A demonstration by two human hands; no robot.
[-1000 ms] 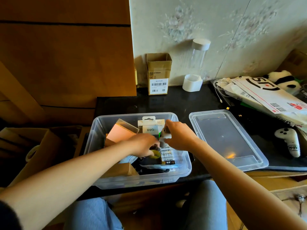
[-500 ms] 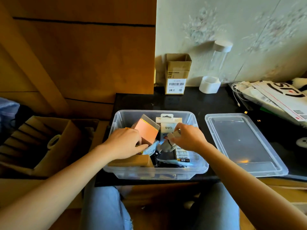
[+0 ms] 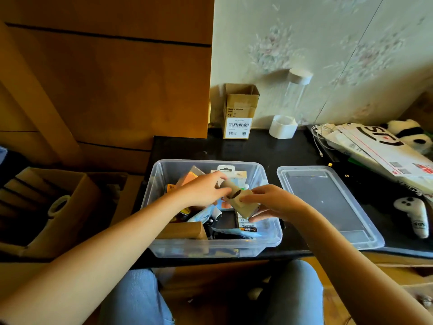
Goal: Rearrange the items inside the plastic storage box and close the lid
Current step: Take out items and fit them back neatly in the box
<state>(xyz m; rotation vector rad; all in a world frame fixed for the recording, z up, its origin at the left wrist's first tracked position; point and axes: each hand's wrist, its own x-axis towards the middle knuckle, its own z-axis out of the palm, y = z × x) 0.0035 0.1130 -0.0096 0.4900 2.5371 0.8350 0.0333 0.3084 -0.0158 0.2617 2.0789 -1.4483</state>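
A clear plastic storage box [image 3: 269,240] stands open on the black table's front edge, crammed with packets, a pink card [image 3: 187,178], a white blister pack [image 3: 236,174] and a brown carton [image 3: 181,231]. Both hands are over the box, holding a small tan cardboard box [image 3: 242,202] above the contents. My left hand [image 3: 203,192] pinches its left end. My right hand [image 3: 271,202] grips its right end with fingers curled underneath. The clear lid [image 3: 328,202] lies flat on the table to the right of the box.
Along the wall stand an open cardboard carton [image 3: 239,111], a white roll [image 3: 282,126] and a clear tall jar [image 3: 296,90]. Envelopes [image 3: 379,151], a cable, a plush panda [image 3: 412,136] and a white controller [image 3: 413,214] crowd the right. An open cardboard crate [image 3: 54,207] sits left.
Both hands have come up out of the contents and met in the middle of the box, now holding a small tan cardboard box between them. The camera view has shifted slightly.
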